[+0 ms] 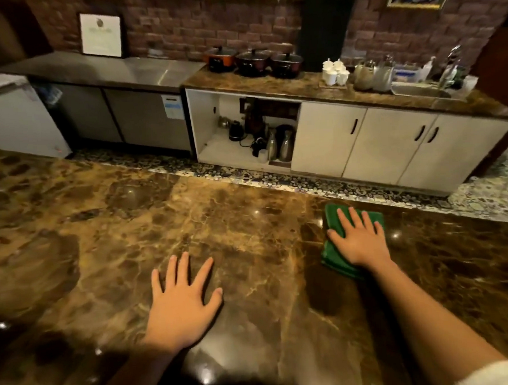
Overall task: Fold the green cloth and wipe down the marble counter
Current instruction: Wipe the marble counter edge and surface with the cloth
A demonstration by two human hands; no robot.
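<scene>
The green cloth [331,218] lies folded into a small pad on the brown marble counter [233,222], near its far edge on the right. My right hand [361,240] lies flat on top of the cloth, fingers spread, palm pressing it to the stone. My left hand [183,300] rests flat on the bare counter to the left of the cloth, fingers apart, holding nothing. Part of the cloth is hidden under my right palm.
Past the counter's far edge runs a patterned tile floor [275,179]. Beyond it stand white cabinets [375,140], one bay open with kettles and flasks [277,144]. On the back counter are three pots [254,61], white cups [335,72] and a sink [423,90].
</scene>
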